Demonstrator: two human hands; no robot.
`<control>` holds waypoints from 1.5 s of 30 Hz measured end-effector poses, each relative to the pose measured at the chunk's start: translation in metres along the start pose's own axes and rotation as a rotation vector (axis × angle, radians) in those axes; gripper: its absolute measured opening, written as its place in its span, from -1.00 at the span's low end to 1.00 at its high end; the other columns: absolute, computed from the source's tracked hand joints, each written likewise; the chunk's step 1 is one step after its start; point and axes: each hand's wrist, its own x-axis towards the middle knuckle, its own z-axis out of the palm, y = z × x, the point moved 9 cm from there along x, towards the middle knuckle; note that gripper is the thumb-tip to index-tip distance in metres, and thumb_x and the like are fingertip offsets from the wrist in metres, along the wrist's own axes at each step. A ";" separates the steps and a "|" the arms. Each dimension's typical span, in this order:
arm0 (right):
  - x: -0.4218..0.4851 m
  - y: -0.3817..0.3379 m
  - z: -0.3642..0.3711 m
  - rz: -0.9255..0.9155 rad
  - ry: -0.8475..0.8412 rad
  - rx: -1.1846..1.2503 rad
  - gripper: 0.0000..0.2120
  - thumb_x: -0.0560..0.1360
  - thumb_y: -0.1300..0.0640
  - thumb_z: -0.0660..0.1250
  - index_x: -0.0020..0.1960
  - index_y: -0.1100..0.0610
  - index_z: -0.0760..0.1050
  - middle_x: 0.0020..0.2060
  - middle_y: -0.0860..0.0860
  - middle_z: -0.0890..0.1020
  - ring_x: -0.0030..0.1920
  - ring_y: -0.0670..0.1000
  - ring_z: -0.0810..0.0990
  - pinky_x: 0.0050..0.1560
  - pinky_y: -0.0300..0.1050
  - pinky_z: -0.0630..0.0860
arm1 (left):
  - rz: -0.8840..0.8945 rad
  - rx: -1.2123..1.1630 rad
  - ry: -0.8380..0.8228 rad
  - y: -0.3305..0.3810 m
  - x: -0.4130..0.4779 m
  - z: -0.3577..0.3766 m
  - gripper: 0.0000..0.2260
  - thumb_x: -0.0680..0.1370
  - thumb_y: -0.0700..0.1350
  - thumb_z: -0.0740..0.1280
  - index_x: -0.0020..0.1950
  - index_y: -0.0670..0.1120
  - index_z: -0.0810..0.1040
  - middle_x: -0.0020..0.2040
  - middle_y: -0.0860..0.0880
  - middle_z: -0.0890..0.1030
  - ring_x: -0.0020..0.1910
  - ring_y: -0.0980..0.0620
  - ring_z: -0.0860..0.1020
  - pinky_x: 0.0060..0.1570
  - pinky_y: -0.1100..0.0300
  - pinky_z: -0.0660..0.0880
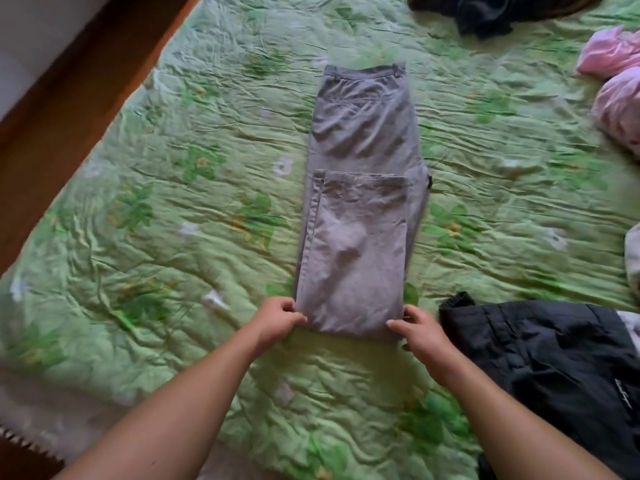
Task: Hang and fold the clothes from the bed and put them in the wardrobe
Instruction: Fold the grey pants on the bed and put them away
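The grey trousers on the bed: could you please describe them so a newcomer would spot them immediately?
On the green floral quilt, look to the middle, ahead of both hands. The grey cotton trousers lie there folded into a long strip, unlike the crumpled black and pink clothes nearby.

Grey trousers (360, 202) are lying flat on the green floral bed cover (173, 202), folded lengthwise, hems doubled back to mid-length, waistband at the far end, near fold being pinched at both corners.
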 end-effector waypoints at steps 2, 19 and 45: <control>-0.005 0.010 0.000 0.030 -0.036 -0.014 -0.84 0.56 0.33 0.34 0.12 0.22 0.58 -0.08 0.12 0.66 -0.17 0.03 0.55 -0.35 -0.18 0.38 | -0.003 0.065 -0.055 -0.004 -0.006 0.009 -0.81 0.46 -0.26 0.43 -0.31 -0.10 0.51 -0.39 -0.04 0.41 -0.37 0.04 0.35 -0.38 0.21 0.25; 0.107 -0.109 -0.030 -0.169 0.219 0.251 -0.78 0.50 0.33 0.43 0.12 0.23 0.54 -0.05 0.19 0.66 -0.07 0.13 0.61 0.02 0.06 0.56 | 0.222 -0.181 0.174 0.114 0.102 -0.025 -0.58 0.52 -0.07 0.47 0.34 -0.11 0.49 0.13 0.00 0.54 0.05 0.12 0.54 0.09 0.27 0.44; 0.176 -0.229 -0.052 -0.136 0.016 0.425 -0.59 0.50 0.15 0.47 0.30 0.02 0.45 -0.04 0.06 0.68 -0.11 0.06 0.64 -0.11 0.03 0.54 | 0.244 -0.718 0.138 0.219 0.183 -0.092 -0.57 0.54 -0.29 0.40 0.30 -0.01 0.33 0.05 0.00 0.61 -0.19 0.09 0.63 -0.34 0.20 0.55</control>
